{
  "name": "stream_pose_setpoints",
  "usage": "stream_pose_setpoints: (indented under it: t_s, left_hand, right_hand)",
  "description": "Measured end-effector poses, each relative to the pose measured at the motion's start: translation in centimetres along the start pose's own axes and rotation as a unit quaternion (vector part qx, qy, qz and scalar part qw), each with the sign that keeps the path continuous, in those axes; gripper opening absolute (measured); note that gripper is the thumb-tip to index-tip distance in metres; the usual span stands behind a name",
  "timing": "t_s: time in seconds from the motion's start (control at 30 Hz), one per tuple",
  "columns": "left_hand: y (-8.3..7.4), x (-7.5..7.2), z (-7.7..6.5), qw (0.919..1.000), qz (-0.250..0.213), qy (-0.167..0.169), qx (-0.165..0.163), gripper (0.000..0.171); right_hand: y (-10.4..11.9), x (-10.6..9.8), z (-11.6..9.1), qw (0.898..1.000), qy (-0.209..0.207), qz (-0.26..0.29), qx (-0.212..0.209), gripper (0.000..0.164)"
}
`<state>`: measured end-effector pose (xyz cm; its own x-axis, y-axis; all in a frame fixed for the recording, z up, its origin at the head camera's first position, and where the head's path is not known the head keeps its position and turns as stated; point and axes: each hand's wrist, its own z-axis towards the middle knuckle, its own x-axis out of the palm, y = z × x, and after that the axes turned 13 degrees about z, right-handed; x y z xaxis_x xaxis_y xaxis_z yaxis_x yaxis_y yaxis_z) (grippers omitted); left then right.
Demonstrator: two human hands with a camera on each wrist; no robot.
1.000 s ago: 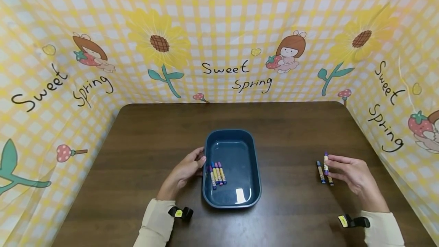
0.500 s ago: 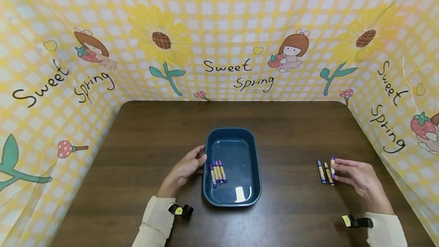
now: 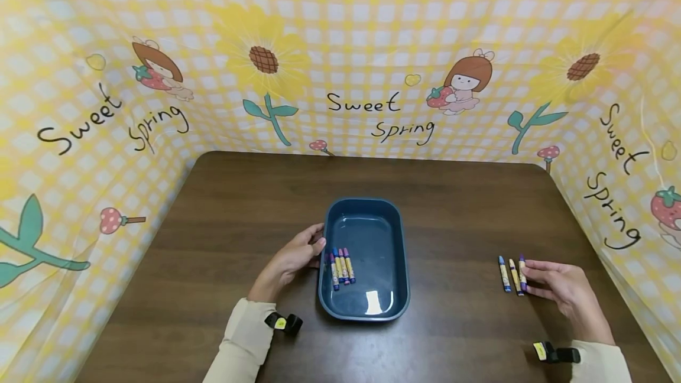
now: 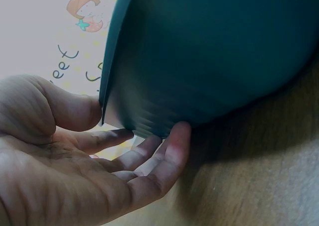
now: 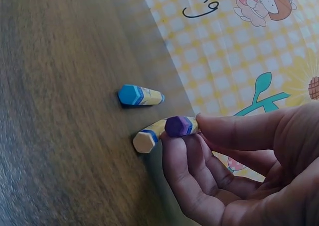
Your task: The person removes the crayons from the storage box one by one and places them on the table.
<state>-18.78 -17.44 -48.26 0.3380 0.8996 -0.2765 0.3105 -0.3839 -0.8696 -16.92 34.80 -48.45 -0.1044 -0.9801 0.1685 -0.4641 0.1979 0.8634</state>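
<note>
My right hand [image 3: 566,285] pinches a purple crayon [image 3: 523,273] between thumb and fingers. The same crayon [image 5: 182,126] shows its purple end in the right wrist view. Just left of it on the table lie a beige crayon [image 3: 515,277] and, a little farther left, a blue crayon [image 3: 504,274]. At the table's middle, my left hand [image 3: 289,259] grips the left side of a dark blue tray [image 3: 405,265]. Seen from the left wrist, its thumb [image 4: 79,111] is at the rim and its fingers press the outer wall. Several crayons [image 3: 341,267] lie side by side inside the tray, near its left wall.
The brown wooden table [image 3: 452,194] bears the tray and the loose crayons. A yellow checked cloth [image 3: 298,5] with printed flowers and lettering rises behind it and along both sides. Black wrist cameras are strapped over both light sleeves [image 3: 242,336].
My right hand has moved right and closer with the purple crayon, from overlapping the beige crayon to its right side. My left hand stays on the tray. The head view has shifted slightly.
</note>
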Motion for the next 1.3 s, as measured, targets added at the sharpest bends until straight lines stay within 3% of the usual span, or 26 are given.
stream_pose_setpoints:
  t_s: [0.27,0.6,0.77,0.87,1.07,1.3]
  left_hand:
    - [-0.1,0.3,0.1,0.9999,0.0,-0.009,-0.009,0.05]
    - [0.0,0.0,0.1,0.9999,-0.003,0.0,-0.01,0.051]
    - [0.0,0.1,0.2,0.9998,-0.012,-0.004,-0.012,0.05]
    - [-0.1,0.0,0.4,0.9998,-0.011,-0.004,-0.015,0.05]
    - [-0.2,-0.1,0.4,0.9998,-0.006,-0.01,-0.018,0.05]
    - [0.1,0.2,0.0,0.9998,-0.005,-0.01,-0.018,0.051]
  right_hand:
    - [-0.2,-0.3,0.1,0.999,-0.01,-0.033,-0.022,0.032]
    - [-0.3,-0.4,0.3,0.999,-0.01,-0.049,-0.017,0.033]
    - [-0.3,-0.4,0.3,0.995,-0.029,-0.089,-0.018,0.022]
    - [-0.2,-0.3,0.2,0.991,-0.05,-0.124,-0.027,0.012]
    - [-0.2,0.4,0.3,0.979,-0.077,-0.185,-0.048,0.029]
    - [-0.7,1.1,0.1,0.953,-0.13,-0.27,-0.05,0.03]
